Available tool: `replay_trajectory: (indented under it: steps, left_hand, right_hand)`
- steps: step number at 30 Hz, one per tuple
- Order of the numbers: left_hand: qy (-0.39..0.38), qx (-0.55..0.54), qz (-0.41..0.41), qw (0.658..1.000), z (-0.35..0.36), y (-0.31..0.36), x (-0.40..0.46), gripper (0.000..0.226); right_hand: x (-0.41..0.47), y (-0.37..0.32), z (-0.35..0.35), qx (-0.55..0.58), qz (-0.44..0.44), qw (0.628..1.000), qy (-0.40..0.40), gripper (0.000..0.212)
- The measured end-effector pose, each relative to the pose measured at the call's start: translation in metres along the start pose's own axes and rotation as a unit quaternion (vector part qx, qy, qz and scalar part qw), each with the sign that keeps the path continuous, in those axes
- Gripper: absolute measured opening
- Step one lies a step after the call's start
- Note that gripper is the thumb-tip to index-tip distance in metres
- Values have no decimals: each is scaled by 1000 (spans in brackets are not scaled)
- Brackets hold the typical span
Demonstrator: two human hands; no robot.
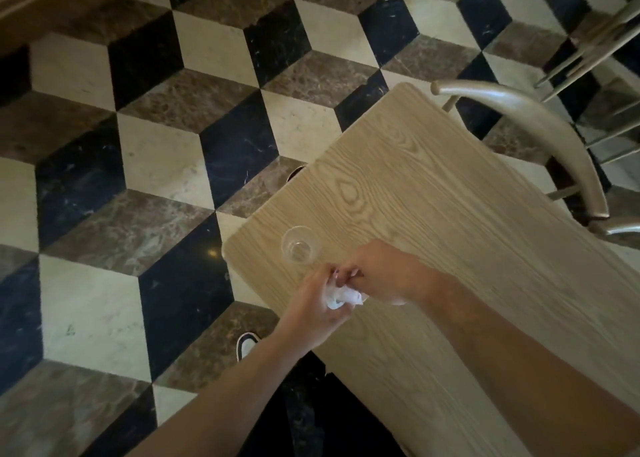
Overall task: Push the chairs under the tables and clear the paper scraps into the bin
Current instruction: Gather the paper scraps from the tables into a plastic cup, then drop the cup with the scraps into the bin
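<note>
A crumpled white paper scrap (341, 298) sits between my two hands over the near left corner of a light wooden table (450, 231). My left hand (317, 304) cups the scrap from below. My right hand (384, 271) pinches it from above, fingers closed. A clear plastic cup (299, 245) stands upright on the table just beyond my hands. A curved metal chair back (540, 134) shows past the table's far right edge, close to it. No bin is in view.
The floor (138, 144) is a black, cream and brown cube-pattern marble, open to the left of the table. More metal chair rails (595, 37) stand at the upper right. My shoe (246, 344) is by the table's near edge.
</note>
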State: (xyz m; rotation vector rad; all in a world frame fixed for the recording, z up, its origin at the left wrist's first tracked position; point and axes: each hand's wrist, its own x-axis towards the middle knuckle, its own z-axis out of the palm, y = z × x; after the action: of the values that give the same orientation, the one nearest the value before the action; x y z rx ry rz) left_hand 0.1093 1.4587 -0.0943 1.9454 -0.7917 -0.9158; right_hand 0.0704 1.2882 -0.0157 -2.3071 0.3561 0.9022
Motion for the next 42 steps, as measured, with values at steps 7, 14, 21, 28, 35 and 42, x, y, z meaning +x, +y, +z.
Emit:
replay_trajectory:
  steps: [7, 14, 21, 28, 35, 42]
  left_hand:
    - [-4, -1, -11, 1000, -59, -33, -17, 36]
    - [-18, 19, -5, 1000, -94, -63, -30, 54]
    - [2, 22, -40, 999, -135, -85, -39, 56]
    - [66, -8, -88, 994, -197, -102, -38, 59]
    - [127, -37, -61, 989, -251, -111, -33, 55]
    - [97, 46, -21, 994, -306, -132, 13, 60]
  right_hand:
    - [47, -63, 28, -15, -71, 987, 140, 38]
    - [69, -83, 22, 43, -20, 950, 310, 25]
    - [99, -89, 40, 77, 97, 968, 216, 46]
    - [110, -160, 10, 307, 15, 934, 184, 28]
    - [166, -229, -10, 108, 2, 989, 98, 20]
    - [262, -269, -21, -112, -20, 992, 45, 12]
